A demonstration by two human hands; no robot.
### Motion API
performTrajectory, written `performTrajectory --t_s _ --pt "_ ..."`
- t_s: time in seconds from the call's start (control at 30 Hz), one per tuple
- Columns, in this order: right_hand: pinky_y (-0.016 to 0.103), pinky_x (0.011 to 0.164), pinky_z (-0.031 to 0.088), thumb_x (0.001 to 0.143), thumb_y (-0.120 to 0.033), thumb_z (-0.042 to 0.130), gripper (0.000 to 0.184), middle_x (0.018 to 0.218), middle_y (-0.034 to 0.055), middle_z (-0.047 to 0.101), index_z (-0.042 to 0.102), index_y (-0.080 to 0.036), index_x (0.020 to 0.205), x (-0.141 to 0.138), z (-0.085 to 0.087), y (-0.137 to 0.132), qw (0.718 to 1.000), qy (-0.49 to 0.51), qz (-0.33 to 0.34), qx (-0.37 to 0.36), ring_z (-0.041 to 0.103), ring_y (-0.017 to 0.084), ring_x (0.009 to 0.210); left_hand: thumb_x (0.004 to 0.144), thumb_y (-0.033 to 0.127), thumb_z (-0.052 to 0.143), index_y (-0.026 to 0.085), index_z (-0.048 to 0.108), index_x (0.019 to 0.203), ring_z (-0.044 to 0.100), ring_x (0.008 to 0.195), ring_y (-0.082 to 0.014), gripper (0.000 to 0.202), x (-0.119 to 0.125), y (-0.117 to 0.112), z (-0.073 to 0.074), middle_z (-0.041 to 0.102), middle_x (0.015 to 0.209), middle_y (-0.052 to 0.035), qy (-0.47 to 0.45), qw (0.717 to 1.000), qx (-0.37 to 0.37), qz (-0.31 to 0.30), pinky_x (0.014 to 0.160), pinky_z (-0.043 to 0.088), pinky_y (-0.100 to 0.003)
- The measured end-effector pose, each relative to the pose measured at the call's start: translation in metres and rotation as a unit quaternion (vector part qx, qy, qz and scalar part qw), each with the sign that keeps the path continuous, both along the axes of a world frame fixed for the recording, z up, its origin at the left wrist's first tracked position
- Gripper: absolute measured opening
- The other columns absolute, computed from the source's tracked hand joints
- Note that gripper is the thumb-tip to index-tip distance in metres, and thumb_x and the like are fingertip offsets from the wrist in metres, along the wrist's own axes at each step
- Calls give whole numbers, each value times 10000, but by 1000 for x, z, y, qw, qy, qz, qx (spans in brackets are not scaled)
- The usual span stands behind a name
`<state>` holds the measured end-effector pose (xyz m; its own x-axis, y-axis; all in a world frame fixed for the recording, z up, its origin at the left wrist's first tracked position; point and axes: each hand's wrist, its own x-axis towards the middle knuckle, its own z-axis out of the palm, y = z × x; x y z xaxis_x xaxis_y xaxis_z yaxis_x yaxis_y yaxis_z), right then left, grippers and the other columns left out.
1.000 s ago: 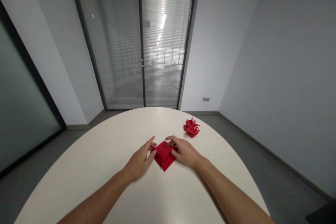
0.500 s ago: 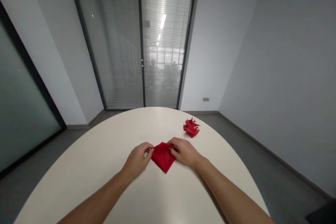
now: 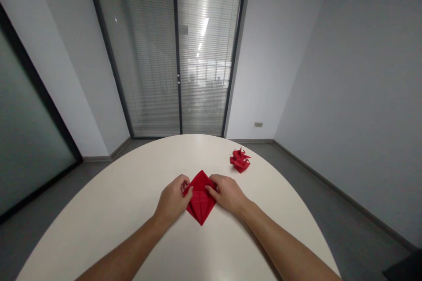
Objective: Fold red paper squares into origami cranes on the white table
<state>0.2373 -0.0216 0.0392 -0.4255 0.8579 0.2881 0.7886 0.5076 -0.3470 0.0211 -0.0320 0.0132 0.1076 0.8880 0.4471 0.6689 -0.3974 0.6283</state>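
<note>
A red folded paper (image 3: 200, 197), diamond-shaped with its point toward me, lies on the white oval table (image 3: 138, 193). My left hand (image 3: 172, 199) pinches its left edge with curled fingers. My right hand (image 3: 227, 193) grips its right side, fingers closed over the paper. Both hands rest low on the table top, close together around the paper.
A small pile of red folded paper figures (image 3: 240, 160) sits farther back on the right of the table. Beyond the table's far edge are grey floor, glass sliding doors with blinds (image 3: 174, 57) and grey walls.
Both hands and the red paper have shifted slightly left and toward me. My left fingers went from stretched out to curled on the paper's edge, and the paper's upper flap now stands taller.
</note>
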Motion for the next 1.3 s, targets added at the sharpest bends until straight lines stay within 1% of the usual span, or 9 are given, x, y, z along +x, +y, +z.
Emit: performTrajectory --t_s 0.2,0.4,0.5,0.63,0.8,0.93,1.1,1.2,1.3 --pt "252 663 362 927 -256 555 114 896 28 710 615 -228 1019 -1 0 -1 999 34 -11 -27 626 170 765 833 180 512 230 478 814 542 624 -150 63 1 6 -5 547 691 44 -39 999 -23 21 599 377 -250" --pt "250 640 363 935 -279 554 159 841 18 709 555 -232 1087 -5 -4 1 996 69 -29 -40 626 171 728 889 292 536 232 470 812 519 580 -148 118 2 1 -2 515 647 55 -84 995 -36 -28 570 384 -249" --pt "247 632 366 955 -286 526 142 824 9 710 531 -235 1087 -5 -7 2 994 94 -29 -45 627 169 720 944 320 468 222 506 801 543 603 -155 177 2 -2 2 558 673 32 -99 993 -42 -52 594 408 -262" --pt "246 631 375 970 -306 504 116 831 9 719 532 -235 1058 -4 -8 2 992 108 -28 -51 632 165 713 949 264 442 214 594 851 603 736 -179 188 -1 0 0 647 807 -10 -77 994 -29 -66 701 447 -293" --pt "251 645 385 1004 -351 444 182 839 27 723 574 -225 1029 -5 -4 0 993 99 -41 -46 633 167 720 914 174 450 221 659 941 628 828 -184 215 -3 4 -7 688 954 -34 -42 996 -13 -73 761 480 -306" --pt "257 683 405 1005 -303 427 215 911 38 730 624 -227 1041 -4 -4 0 996 82 -29 -34 644 168 767 899 125 452 220 684 958 630 959 -197 258 -3 6 -10 693 1007 -48 -4 996 12 -87 873 492 -333" --pt "274 743 444 955 -239 490 225 985 39 722 640 -227 1123 -3 -7 3 997 66 -12 -26 650 175 817 910 120 481 221 710 1052 622 1017 -214 287 -3 4 -9 704 1076 -64 41 994 13 -101 943 495 -382" --pt "291 822 471 932 -207 518 255 1077 67 695 641 -212 1155 -3 -7 3 997 70 0 -18 640 194 935 897 108 513 225 710 1105 621 1038 -231 309 -3 2 -8 711 1109 -73 71 991 16 -108 955 496 -404" --pt "328 980 452 902 -152 535 364 1231 92 639 609 -207 1254 -2 -7 3 996 69 60 7 582 215 1124 890 104 519 220 699 1139 618 1065 -239 328 -3 1 -6 709 1138 -79 88 990 20 -110 976 489 -416"
